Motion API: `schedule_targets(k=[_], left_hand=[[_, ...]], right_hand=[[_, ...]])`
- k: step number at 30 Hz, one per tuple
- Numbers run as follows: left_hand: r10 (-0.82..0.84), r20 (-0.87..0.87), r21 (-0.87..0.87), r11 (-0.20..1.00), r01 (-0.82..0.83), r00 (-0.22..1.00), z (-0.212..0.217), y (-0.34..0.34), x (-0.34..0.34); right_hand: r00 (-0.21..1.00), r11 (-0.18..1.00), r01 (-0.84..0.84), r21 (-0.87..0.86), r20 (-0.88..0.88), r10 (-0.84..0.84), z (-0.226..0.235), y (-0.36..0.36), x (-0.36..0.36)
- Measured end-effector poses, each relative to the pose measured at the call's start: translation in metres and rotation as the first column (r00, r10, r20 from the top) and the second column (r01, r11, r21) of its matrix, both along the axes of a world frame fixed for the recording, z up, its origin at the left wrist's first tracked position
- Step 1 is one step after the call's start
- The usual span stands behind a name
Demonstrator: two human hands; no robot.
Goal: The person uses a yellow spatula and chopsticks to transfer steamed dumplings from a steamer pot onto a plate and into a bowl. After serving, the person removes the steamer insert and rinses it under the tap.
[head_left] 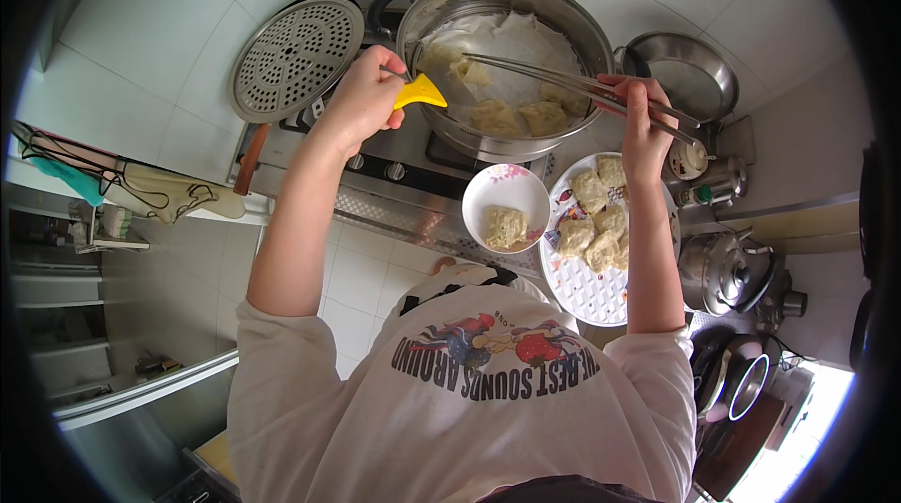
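Observation:
My left hand is closed around a utensil with a flared yellow end; its kind is unclear. It hovers at the left rim of a large steel steamer pot. My right hand grips long metal chopsticks that reach across the pot, their tips by a pale folded dough piece. Other dough pieces lie on a white liner inside. Below the pot, a white bowl holds one piece. A white plate with several more is partly hidden by my right forearm.
A perforated steamer tray leans against the tiled wall at the left. The pot stands on a gas stove with knobs along its front. To the right are a steel pan, small jars and a kettle.

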State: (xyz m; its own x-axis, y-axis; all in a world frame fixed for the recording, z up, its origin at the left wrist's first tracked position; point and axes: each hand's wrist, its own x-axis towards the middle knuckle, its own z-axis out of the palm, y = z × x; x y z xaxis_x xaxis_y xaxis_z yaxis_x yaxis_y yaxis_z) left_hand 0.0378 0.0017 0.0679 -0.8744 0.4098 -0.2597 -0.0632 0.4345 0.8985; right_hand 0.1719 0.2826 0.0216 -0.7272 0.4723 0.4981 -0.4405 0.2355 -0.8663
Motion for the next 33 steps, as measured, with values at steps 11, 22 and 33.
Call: schedule_targets(k=[11,22,33], left_hand=[[0.137,0.221,0.204,0.962,-0.183,0.966,-0.043,0.015,-0.014],[0.183,0.116,0.102,0.975,-0.195,0.976,-0.05,0.028,-0.008],[0.168,0.117,0.108,0.978,-0.181,0.979,-0.049,0.031,-0.01]], right_hand=[[1.0,0.998,0.015,-0.066,0.002,-0.015,-0.002,0.005,-0.009],[1.0,0.997,-0.018,-0.072,-0.006,0.017,0.01,0.008,0.006],[0.999,0.969,-0.025,0.244,0.038,0.016,-0.003,-0.007,0.002]])
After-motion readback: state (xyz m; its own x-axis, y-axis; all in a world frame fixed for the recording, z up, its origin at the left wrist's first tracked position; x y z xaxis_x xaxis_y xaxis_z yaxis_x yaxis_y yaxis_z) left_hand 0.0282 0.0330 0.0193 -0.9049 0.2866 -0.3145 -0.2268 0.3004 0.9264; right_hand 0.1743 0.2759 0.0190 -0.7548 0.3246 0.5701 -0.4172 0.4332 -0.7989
